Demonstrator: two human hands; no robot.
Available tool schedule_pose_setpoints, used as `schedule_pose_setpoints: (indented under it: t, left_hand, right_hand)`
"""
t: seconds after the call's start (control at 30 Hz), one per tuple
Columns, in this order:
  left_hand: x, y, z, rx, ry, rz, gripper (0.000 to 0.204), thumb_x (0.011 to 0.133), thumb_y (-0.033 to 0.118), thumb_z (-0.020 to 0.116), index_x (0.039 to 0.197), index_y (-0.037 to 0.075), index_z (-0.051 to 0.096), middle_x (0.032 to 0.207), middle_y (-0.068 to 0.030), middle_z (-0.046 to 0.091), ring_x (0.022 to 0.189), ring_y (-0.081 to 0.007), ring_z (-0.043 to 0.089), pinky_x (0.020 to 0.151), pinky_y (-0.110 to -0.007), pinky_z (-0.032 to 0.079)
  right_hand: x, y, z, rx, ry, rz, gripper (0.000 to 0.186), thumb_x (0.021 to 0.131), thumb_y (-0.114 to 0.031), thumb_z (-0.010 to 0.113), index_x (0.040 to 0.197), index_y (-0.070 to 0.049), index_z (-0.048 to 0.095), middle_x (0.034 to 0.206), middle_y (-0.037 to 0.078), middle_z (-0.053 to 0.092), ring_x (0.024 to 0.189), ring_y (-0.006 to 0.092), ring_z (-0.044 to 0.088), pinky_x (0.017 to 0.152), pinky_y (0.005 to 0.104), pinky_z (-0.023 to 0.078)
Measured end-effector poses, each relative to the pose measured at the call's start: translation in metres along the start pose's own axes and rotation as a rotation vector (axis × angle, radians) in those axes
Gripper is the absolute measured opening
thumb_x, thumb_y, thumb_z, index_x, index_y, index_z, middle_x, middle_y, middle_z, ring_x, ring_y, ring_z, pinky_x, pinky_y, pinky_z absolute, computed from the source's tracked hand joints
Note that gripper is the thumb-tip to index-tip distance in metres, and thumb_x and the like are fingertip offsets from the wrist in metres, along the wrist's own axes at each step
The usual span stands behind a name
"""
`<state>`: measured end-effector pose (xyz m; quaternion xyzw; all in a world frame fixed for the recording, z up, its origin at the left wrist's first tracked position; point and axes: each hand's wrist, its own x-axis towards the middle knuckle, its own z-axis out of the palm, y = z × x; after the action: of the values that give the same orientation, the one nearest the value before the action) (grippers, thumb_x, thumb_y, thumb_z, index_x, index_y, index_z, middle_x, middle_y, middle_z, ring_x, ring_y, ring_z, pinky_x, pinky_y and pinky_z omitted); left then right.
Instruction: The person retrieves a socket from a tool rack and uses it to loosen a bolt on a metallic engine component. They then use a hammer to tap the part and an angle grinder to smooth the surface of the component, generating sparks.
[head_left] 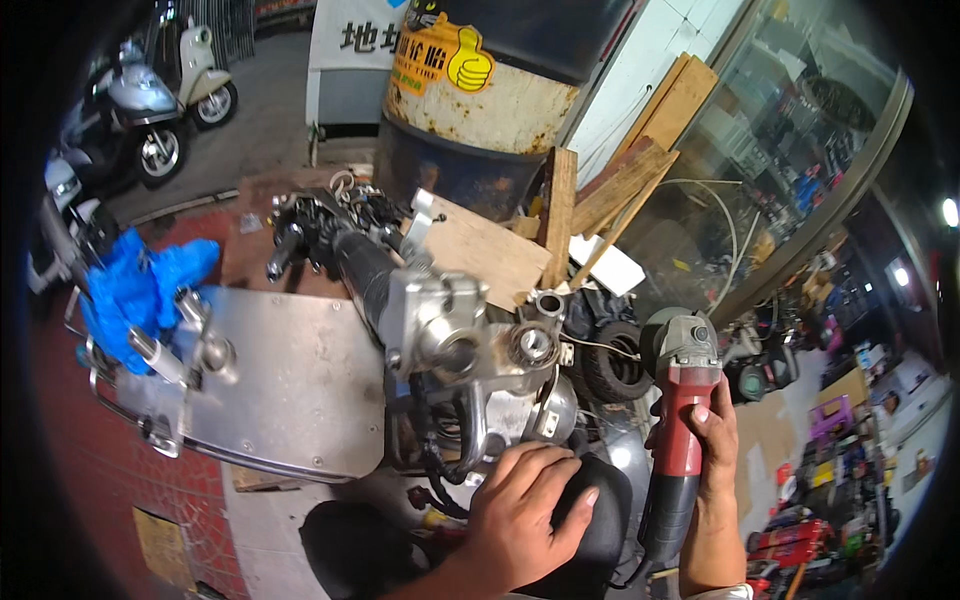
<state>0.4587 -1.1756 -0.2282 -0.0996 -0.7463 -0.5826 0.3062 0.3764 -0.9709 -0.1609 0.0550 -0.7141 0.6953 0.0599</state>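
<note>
My right hand (714,432) is wrapped round the red body of an angle grinder (682,425), held upright. Its grey metal head is at the top and its black rear end points down; the disc's edge shows blurrily at the head's left. My left hand (525,510) lies with fingers stretched on a dark rounded surface, perhaps my knee, holding nothing. Just beyond its fingertips stands a silver metal vehicle assembly (480,395) with round sockets, bent tubes and black cables. The grinder is apart from it, to its right.
Left of the assembly lies a flat metal panel (290,385) with a blue plastic bag (140,290) at its far end. Behind stand a rusty drum (480,120) and wooden boards (560,215). A small tyre (612,368) sits near the grinder. Scooters (145,100) are parked far left.
</note>
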Motion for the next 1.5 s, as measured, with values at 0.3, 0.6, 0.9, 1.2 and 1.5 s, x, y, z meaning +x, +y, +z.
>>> schedule_pose_setpoints:
  t: [0.3, 0.6, 0.9, 1.2, 1.5]
  left_hand:
    - [0.01, 0.02, 0.02, 0.397, -0.073, -0.13, 0.03, 0.086, 0.015, 0.077, 0.111, 0.0, 0.071, 0.114, -0.0184, 0.067, 0.111, -0.0399, 0.063, 0.096, -0.048, 0.051]
    - [0.046, 0.043, 0.002, 0.385, -0.291, -0.383, 0.022, 0.089, 0.016, 0.079, 0.103, -0.001, 0.073, 0.103, -0.0155, 0.073, 0.097, -0.0337, 0.068, 0.088, -0.042, 0.053]
    - [0.09, 0.045, -0.008, 0.179, -0.606, -0.817, 0.052, 0.1, 0.045, 0.07, 0.132, 0.004, 0.068, 0.131, -0.0234, 0.065, 0.128, -0.0397, 0.061, 0.106, -0.049, 0.052]
    - [0.104, 0.069, 0.024, 0.261, -0.158, -1.093, 0.056, 0.096, 0.044, 0.074, 0.126, -0.003, 0.068, 0.127, -0.0267, 0.066, 0.122, -0.043, 0.061, 0.105, -0.049, 0.048]
    - [0.087, 0.069, 0.022, 0.191, -0.194, -1.161, 0.069, 0.094, 0.053, 0.071, 0.135, -0.002, 0.064, 0.151, -0.0284, 0.052, 0.146, -0.0448, 0.044, 0.119, -0.051, 0.037]
  right_hand:
    - [0.044, 0.042, -0.042, 0.211, -0.121, 0.096, 0.103, 0.075, -0.03, 0.081, 0.159, 0.005, 0.031, 0.134, 0.02, 0.062, 0.11, 0.0244, 0.067, 0.093, 0.0364, 0.056]
    - [0.104, 0.1, -0.037, 0.476, -0.175, 0.152, 0.107, 0.073, -0.031, 0.082, 0.159, 0.007, 0.03, 0.138, 0.018, 0.059, 0.121, 0.0245, 0.063, 0.104, 0.0362, 0.05]
    - [0.148, 0.083, -0.04, 0.101, -0.239, 0.149, 0.121, 0.073, -0.054, 0.091, 0.162, 0.002, 0.03, 0.15, 0.017, 0.052, 0.133, 0.0256, 0.056, 0.109, 0.0368, 0.046]
    - [0.123, -0.075, -0.018, 0.293, -0.59, 0.634, 0.118, 0.077, -0.011, 0.086, 0.164, 0.001, 0.008, 0.151, 0.023, 0.044, 0.136, 0.0348, 0.054, 0.111, 0.0468, 0.047]
    - [0.144, -0.103, 0.028, 0.099, -0.832, 0.716, 0.108, 0.08, -0.005, 0.081, 0.164, 0.002, 0.015, 0.153, 0.019, 0.047, 0.141, 0.0279, 0.049, 0.12, 0.0413, 0.036]
